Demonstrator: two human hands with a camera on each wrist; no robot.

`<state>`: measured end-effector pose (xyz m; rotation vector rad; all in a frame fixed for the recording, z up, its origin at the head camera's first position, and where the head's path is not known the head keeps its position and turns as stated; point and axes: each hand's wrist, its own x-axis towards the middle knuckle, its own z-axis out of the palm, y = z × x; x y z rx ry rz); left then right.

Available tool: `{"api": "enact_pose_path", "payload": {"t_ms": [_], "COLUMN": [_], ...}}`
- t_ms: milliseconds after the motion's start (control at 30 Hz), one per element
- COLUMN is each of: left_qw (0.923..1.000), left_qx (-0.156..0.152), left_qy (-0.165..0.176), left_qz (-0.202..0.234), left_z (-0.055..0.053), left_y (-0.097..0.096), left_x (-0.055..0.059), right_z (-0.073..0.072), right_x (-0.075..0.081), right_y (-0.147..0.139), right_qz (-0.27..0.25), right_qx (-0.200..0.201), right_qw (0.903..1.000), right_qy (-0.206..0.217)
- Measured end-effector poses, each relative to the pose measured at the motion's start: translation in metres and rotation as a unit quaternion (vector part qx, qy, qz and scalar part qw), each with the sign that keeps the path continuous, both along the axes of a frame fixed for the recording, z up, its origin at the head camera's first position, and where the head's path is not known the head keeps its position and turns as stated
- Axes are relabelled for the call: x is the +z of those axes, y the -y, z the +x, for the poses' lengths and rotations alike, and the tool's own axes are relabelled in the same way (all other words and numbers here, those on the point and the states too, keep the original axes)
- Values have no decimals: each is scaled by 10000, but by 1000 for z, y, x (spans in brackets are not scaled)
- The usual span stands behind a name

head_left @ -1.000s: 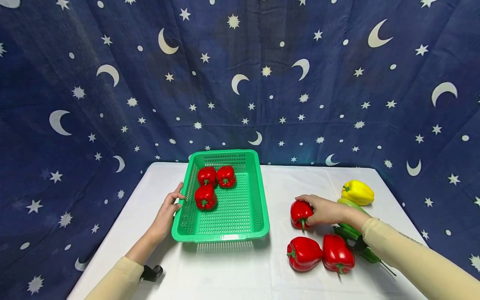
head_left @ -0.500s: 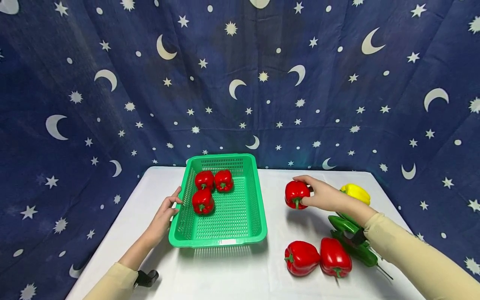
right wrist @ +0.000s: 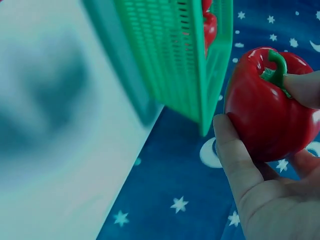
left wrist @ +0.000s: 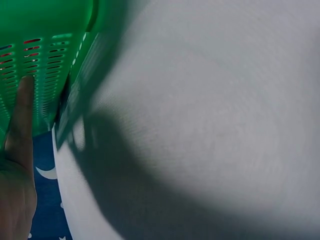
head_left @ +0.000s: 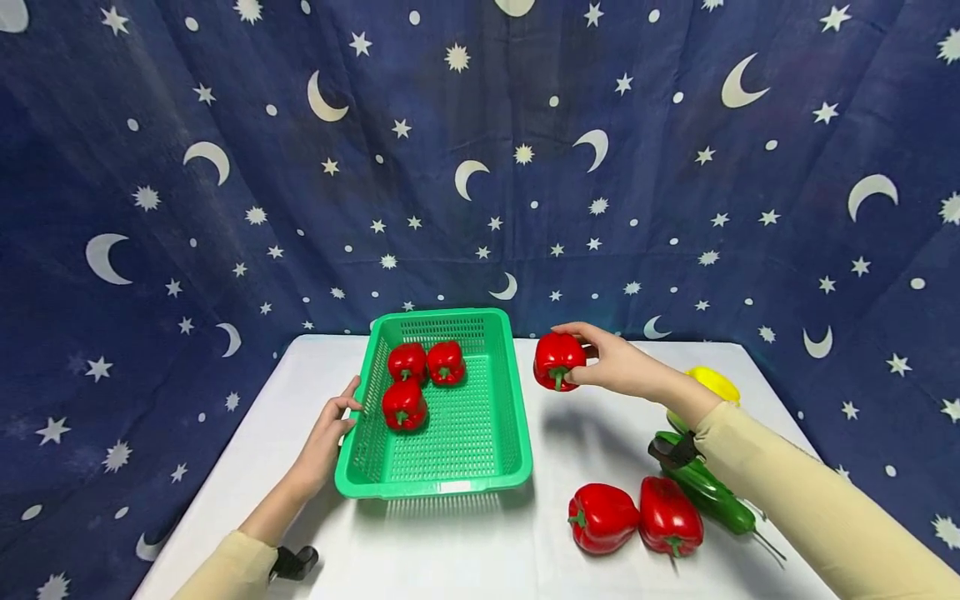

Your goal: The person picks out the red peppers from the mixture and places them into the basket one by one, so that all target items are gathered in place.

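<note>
Pinching a red pepper (head_left: 559,360), the right hand (head_left: 609,360) has its thumb by the green stem (right wrist: 278,71) and its fingers round the opposite side, parted just as wide as the pepper's body. That stem points towards the person, so the axis from stem to base runs roughly away from them; the body is squat. Its skin is glossy, deep red and lobed, and the stem is curved. It is held above the white tablecloth (head_left: 450,550), right of the green basket (head_left: 461,429) and apart from it. Against the basket's left wall rest the loosely extended fingers of the left hand (head_left: 324,429). Inside, 3 red peppers (head_left: 405,406) sit grouped towards the far left. Nearer the person, 2 more red peppers (head_left: 603,518) lie by a long green vegetable (head_left: 712,496); a yellow pepper (head_left: 718,383) shows beyond the right sleeve (head_left: 802,492).
</note>
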<state>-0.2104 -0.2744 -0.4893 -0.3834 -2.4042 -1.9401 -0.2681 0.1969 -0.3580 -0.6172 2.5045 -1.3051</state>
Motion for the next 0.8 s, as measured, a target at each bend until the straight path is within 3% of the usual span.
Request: {"api": "enact_pose_path", "payload": {"t_ms": [233,533,800], "left_qw": [9999,9999,9998], "left_qx": [-36,-8,-50], "left_qy": [-97,-157,-189], "left_qz": [-83,-42,102], "left_z": [-1,-2,-1], "left_y": [0,1,3], "left_x": [-1,1,-3], "right_z": [-5,-9,-7], "right_x": [10,28,40], "right_y": [29,63,88], "right_qz": [-138,169,134], "right_qx": [168,519,885], "right_qw": [9997,9985,9955], "right_qy": [67,62,324]}}
